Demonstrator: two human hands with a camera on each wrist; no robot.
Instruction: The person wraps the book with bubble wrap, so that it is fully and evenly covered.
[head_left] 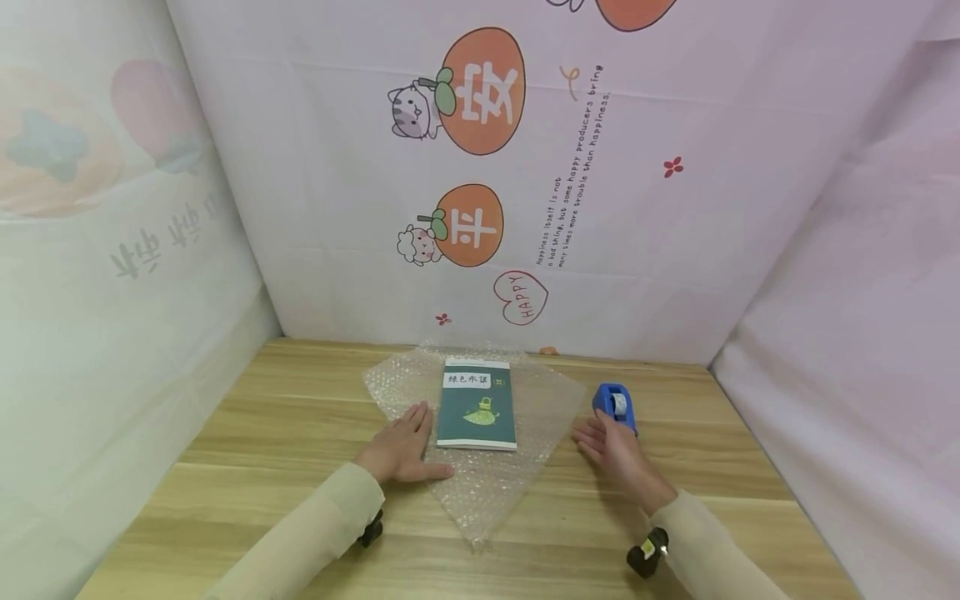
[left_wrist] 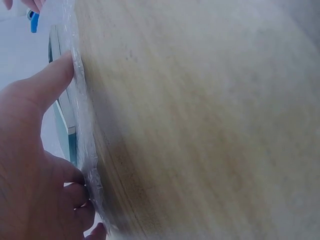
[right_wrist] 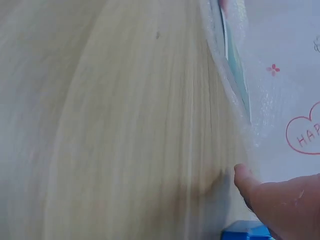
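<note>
A wooden tabletop (head_left: 247, 433) was seen from above, walled on three sides by pale cloth printed with cartoon oranges. At the left, the left hand (head_left: 401, 454) was laid flat on a sheet of bubble wrap (head_left: 487, 492), fingers straight and close together with the thumb stretched out toward the sheet's near corner, apparently so that the light plastic was held still. In the left wrist view the thumb was seen pressed against the sheet's crinkled edge. The sheet was spread as a diamond, one corner pointed toward the person. On its middle, just beside the left hand, a thin book (head_left: 478, 404) was laid flat, probably centred so that the corners could be folded over it. Its cover was dark teal, with a white band of characters on top and a small yellow-green drawing below. At the right, the right hand (head_left: 611, 446) was held relaxed with fingers loosely spread, nothing grasped, near the sheet's right corner. Just behind it a blue tape dispenser (head_left: 615, 406) was stood within easy reach.
</note>
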